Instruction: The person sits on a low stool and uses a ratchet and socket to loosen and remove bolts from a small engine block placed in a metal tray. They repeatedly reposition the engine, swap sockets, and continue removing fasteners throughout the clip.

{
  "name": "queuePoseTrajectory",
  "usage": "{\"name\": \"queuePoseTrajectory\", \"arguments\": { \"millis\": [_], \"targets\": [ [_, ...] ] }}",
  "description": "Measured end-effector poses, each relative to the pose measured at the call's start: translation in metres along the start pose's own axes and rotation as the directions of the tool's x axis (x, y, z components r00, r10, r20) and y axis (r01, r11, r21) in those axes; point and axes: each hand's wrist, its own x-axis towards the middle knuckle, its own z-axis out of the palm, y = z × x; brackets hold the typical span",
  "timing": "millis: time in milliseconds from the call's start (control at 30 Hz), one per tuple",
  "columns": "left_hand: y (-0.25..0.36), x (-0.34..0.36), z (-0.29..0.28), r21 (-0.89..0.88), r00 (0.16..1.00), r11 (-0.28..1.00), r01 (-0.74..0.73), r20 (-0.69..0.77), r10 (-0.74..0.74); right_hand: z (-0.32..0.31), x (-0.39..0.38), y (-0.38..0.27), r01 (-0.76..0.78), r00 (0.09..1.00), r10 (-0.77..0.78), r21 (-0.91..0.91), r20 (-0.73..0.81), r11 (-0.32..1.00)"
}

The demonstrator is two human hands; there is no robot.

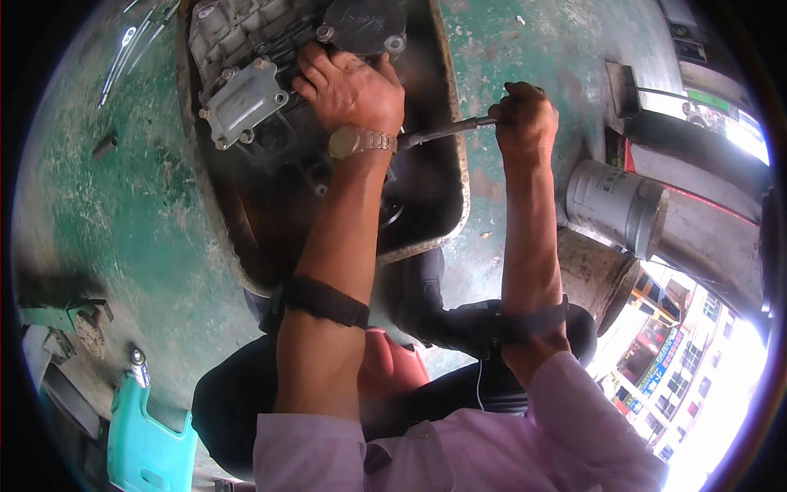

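A grey metal gearbox-like casing (283,123) lies inside a dark, rusty-rimmed tray (461,184). My left hand (354,88) presses on its upper part, fingers spread and bent over the metal, just below a round dark cover (365,26). To the left of that hand is a light grey cover plate (246,102) with several bolts around its edge. Beyond the tray's right rim, my right hand (526,119) is closed round the end of a long metal wrench handle (451,130). The handle slants down leftward over the rim; its far end is hidden behind my left wrist.
Several long metal tools (127,49) and a small dark cylinder (105,146) lie on the green floor at left. A teal plastic stool (152,439) stands lower left, a small bottle (139,367) by it. White (615,205) and brown (597,275) buckets lie at right.
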Motion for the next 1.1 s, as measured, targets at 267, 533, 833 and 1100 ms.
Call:
{"name": "queuePoseTrajectory", "arguments": {
  "millis": [267,533,833,1100],
  "targets": [
    [0.001,0.001,-0.002,0.008,0.997,0.999,-0.039,-0.061,0.04,0.026,-0.022,-0.035,-0.152,0.971,0.205,0.351,-0.12,0.924],
    [0.0,0.005,-0.002,0.072,0.993,0.997,-0.04,-0.107,0.047,0.08,-0.138,-0.042,0.104,0.972,-0.132,0.15,0.192,0.983],
    [-0.009,0.0,0.004,-0.089,0.99,0.993,-0.078,-0.122,0.067,0.101,-0.134,-0.044,0.277,0.936,-0.276,0.027,0.216,0.96],
    [-0.008,-0.003,-0.028,-0.265,0.994,0.959,-0.102,-0.075,0.085,0.063,-0.067,-0.068,-0.156,0.973,0.114,0.207,0.202,0.966]
  ]
}}
